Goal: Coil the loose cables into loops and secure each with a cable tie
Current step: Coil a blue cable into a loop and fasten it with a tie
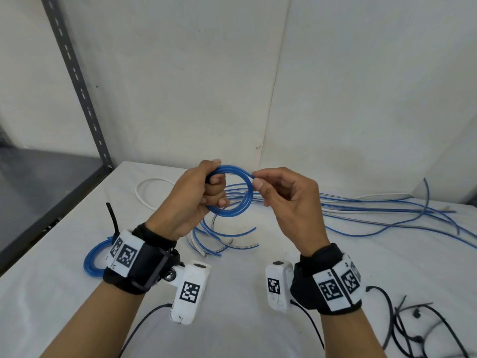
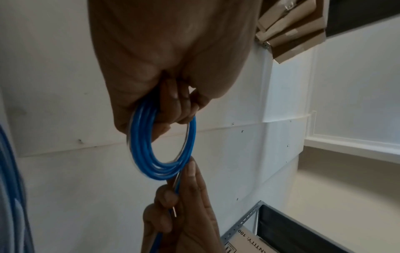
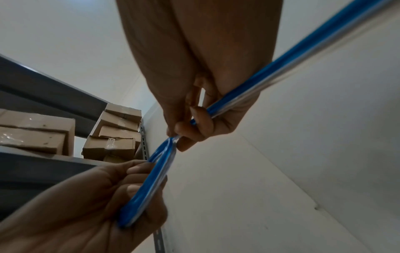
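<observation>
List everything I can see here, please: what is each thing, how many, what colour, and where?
Held coil: one, blue, gripped above the table.
Tied coil: one, blue, table's left edge.
Loose cables: several, blue and white, right and centre of table.
Cable ties: several, black, near right corner.
Table: one, white.
Shelving: grey, at left.
Boxes: several, brown, on the shelves.
Left hand: grips the held coil.
Right hand: pinches the coil's free strand.
</observation>
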A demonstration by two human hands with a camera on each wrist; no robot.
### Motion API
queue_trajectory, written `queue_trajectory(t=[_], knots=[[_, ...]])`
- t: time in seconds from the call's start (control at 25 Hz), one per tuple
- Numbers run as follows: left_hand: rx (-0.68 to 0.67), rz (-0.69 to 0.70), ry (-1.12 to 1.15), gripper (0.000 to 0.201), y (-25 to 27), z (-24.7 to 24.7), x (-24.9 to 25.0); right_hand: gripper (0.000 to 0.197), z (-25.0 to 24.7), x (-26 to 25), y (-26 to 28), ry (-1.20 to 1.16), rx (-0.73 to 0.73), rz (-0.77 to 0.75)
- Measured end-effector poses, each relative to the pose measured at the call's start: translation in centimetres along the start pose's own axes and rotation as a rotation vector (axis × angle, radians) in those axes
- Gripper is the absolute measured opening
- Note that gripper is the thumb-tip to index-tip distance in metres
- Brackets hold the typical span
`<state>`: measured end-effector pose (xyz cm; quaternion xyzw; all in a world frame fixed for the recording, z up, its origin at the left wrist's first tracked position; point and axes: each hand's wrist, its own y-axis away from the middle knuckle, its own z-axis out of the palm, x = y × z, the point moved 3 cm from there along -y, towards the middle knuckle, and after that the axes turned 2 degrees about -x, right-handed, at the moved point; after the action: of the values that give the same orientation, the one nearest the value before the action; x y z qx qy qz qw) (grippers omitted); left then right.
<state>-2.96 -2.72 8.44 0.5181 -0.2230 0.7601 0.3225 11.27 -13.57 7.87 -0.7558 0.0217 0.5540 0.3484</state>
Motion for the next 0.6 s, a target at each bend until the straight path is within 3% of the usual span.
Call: queue_trajectory(t=[0.24, 0.36, 0.48, 0.6], knots=[[-0.006, 0.027, 0.248, 0.045, -0.2, -0.1, -0.2, 0.027, 1.5, -0.3, 0.3, -0.102, -0.034, 0.001], [-0.004, 0.014, -0.015, 0.045, -0.1, -0.3, 0.0, 0.026, 0.7, -0.1, 0.1, -0.082, -0.034, 0.003], [-0.023, -0.009, -0.335, 0.049, 0.0, -0.3, -0.4, 0.025, 0.3, 0.2, 0.2, 0.055, -0.179, -0.015], [-0.013, 0.055, -0.431, 0.05, 0.1, -0.2, -0.8, 0.023, 0.5, 0.2, 0.3, 0.125, -0.19, -0.032]])
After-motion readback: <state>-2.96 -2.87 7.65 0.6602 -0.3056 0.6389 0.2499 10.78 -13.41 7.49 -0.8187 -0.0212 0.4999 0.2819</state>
